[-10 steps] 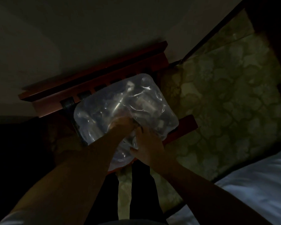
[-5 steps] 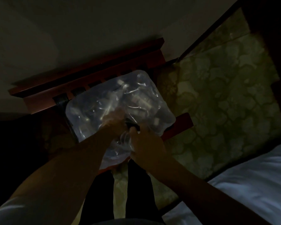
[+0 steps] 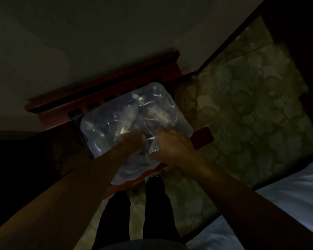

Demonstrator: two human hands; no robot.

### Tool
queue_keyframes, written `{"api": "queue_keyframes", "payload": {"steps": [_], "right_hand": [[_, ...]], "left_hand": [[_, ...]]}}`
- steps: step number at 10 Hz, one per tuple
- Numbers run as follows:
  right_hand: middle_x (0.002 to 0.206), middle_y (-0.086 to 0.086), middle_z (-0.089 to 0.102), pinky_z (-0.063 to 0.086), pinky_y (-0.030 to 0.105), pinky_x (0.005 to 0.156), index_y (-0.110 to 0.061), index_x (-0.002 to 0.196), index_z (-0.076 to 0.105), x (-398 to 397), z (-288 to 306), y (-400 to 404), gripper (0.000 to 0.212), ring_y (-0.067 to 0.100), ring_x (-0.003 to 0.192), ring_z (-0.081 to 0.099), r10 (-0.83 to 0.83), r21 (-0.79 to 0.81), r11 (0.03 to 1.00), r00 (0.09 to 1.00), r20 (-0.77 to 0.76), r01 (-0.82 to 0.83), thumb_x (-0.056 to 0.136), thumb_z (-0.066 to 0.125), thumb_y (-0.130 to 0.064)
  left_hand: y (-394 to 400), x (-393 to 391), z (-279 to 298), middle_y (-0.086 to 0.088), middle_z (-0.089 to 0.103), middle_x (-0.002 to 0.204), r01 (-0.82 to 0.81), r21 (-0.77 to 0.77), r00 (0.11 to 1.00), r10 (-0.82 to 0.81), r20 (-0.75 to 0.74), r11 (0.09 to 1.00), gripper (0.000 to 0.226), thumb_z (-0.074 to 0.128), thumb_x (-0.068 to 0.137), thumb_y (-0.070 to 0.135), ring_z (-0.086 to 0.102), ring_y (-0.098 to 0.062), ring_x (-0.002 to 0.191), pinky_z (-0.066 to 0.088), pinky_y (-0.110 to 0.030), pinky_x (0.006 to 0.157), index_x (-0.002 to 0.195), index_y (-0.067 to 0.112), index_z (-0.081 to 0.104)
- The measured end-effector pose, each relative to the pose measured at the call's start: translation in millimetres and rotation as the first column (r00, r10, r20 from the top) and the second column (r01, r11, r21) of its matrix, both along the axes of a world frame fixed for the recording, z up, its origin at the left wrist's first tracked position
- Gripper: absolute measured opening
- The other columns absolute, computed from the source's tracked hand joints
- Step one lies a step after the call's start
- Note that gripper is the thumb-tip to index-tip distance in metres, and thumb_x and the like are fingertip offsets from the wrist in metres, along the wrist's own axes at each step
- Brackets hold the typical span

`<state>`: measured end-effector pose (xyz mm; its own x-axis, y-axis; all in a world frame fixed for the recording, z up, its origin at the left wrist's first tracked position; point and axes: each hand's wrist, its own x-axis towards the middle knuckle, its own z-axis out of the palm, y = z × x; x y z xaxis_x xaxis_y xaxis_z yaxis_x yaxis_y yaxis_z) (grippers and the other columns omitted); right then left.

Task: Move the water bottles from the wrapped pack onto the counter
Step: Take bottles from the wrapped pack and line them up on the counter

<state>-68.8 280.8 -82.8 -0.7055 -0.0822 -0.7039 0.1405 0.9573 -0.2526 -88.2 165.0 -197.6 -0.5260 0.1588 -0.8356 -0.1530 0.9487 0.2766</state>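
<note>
Plastic-wrapped pack point(image 3: 134, 121) of water bottles point(image 3: 157, 112), both hands, left point(image 3: 132, 141) and right point(image 3: 172, 147), gripping its wrap.

Wall point(image 3: 116, 33) behind pack point(image 3: 116, 123) — carpet point(image 3: 251, 123) rightward open.

The clear, crinkly plastic wrap round the bottle pack point(image 3: 134, 121) is shiny w/ white glints and lots of folds. The red-brown wood frame point(image 3: 105, 91) under it looks smooth & a bit glossy. The green flower-pattern carpet point(image 3: 251, 109) on the floor looks soft, fuzzy, not shiny. The white cloth bed sheet point(image 3: 285, 201) is matt w/ soft wrinkles. The pale wall point(image 3: 98, 33) is flat, smooth, dull. Black cloth trousers point(image 3: 114, 213) look plain, no shine.
</note>
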Motion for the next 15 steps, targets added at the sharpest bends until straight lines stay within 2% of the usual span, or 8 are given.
{"api": "queue_keyframes", "payload": {"steps": [2, 3, 6, 8, 9, 11, 13, 15], "right_hand": [[0.107, 0.000, 0.065, 0.023, 0.021, 0.051, -0.017, 0.111, 0.059, 5.8, 35.2, 4.6, 0.049, 0.013, 0.085, 0.054, 0.073, 0.089, 0.993, 0.997, 0.024, -0.075, 0.081, 0.066, -0.055], [0.110, 0.004, 0.063, 0.020, 0.024, 0.050, -0.014, 0.118, 0.053, 0.6, 45.9, -5.2, 0.058, 0.014, 0.081, 0.044, 0.036, 0.129, 0.991, 0.999, 0.017, -0.038, 0.081, 0.063, -0.058], [0.082, 0.000, 0.065, 0.051, 0.031, 0.071, -0.029, 0.067, 0.053, -8.7, 74.1, -41.2, 0.045, 0.016, 0.072, 0.057, -0.093, 0.199, 0.974, 0.991, -0.100, 0.111, 0.072, 0.041, -0.073], [0.119, 0.003, 0.066, 0.049, 0.037, 0.094, -0.025, 0.115, 0.066, -22.1, 122.9, -61.1, 0.095, 0.024, 0.108, 0.061, -0.032, 0.229, 0.972, 0.998, -0.059, 0.044, 0.056, 0.020, -0.085], [0.110, 0.008, 0.068, 0.049, 0.032, 0.076, -0.019, 0.110, 0.065, -18.4, 151.4, -66.3, 0.099, 0.026, 0.097, 0.064, -0.058, 0.261, 0.960, 0.983, -0.174, 0.103, 0.055, 0.022, -0.089], [0.078, 0.004, 0.072, 0.056, 0.037, 0.074, -0.018, 0.074, 0.068, -6.6, 197.8, -74.3, 0.063, 0.024, 0.074, 0.069, -0.414, -0.074, 0.909, 0.873, -0.259, 0.410, 0.062, 0.040, -0.073], [0.082, 0.006, 0.072, 0.039, 0.019, 0.044, -0.009, 0.102, 0.068, 13.5, 207.7, -93.1, 0.056, 0.011, 0.046, 0.058, -0.761, -0.467, 0.544, 0.644, 0.075, 0.697, 0.083, 0.053, -0.059], [0.064, 0.002, 0.064, 0.031, 0.019, 0.040, -0.016, 0.081, 0.068, 44.7, 229.6, -122.3, 0.036, 0.013, 0.050, 0.052, -0.714, -0.679, 0.095, 0.525, 0.463, 0.728, 0.086, 0.055, -0.050]], "left_hand": [[-17.8, -8.9, 59.0, -0.013, 0.065, 0.123, -0.059, 0.017, 0.998, 0.059, -0.005, 0.998, 0.062, 0.042, 0.095, 0.061, 0.062, -0.027, 0.107, 0.043, -0.030, 0.083, 0.118, 0.007, 0.063], [-34.1, -8.9, 83.2, -0.011, 0.068, 0.108, -0.110, 0.015, 0.989, 0.111, -0.101, 0.994, 0.060, 0.041, 0.091, 0.068, 0.058, -0.019, 0.084, 0.044, -0.029, 0.075, 0.085, 0.012, 0.058], [-70.7, 8.2, 159.2, -0.018, 0.058, 0.125, -0.162, 0.020, 0.950, 0.161, -0.269, 0.987, 0.058, 0.041, 0.095, 0.058, 0.058, -0.036, 0.112, 0.044, -0.039, 0.081, 0.130, 0.013, 0.051], [-92.4, 13.7, 206.5, -0.016, 0.061, 0.122, -0.304, 0.109, 0.878, 0.323, -0.354, 0.946, 0.057, 0.039, 0.095, 0.059, 0.060, -0.036, 0.109, 0.045, -0.042, 0.082, 0.126, 0.014, 0.054], [-107.5, 16.2, 224.0, -0.012, 0.061, 0.122, -0.282, 0.214, 0.881, 0.340, -0.328, 0.935, 0.051, 0.032, 0.095, 0.059, 0.061, -0.035, 0.109, 0.050, -0.042, 0.091, 0.123, 0.026, 0.057], [-140.7, 26.6, 268.6, -0.007, 0.069, 0.110, -0.519, 0.520, 0.709, 0.682, -0.182, 0.679, 0.073, 0.033, 0.076, 0.076, 0.065, -0.030, 0.100, 0.052, -0.046, 0.094, 0.107, 0.019, 0.067], [-156.1, 47.8, 294.8, -0.003, 0.073, 0.097, -0.613, 0.757, 0.510, 0.845, 0.162, 0.225, 0.052, 0.056, 0.087, 0.060, 0.074, -0.016, 0.077, 0.058, -0.025, 0.053, 0.113, 0.016, 0.063], [-168.3, 85.9, 332.9, -0.003, 0.079, 0.086, -0.540, 0.834, 0.494, 0.845, 0.205, 0.113, 0.043, 0.069, 0.084, 0.050, 0.076, -0.017, 0.075, 0.057, -0.026, 0.059, 0.108, 0.014, 0.067]]}}
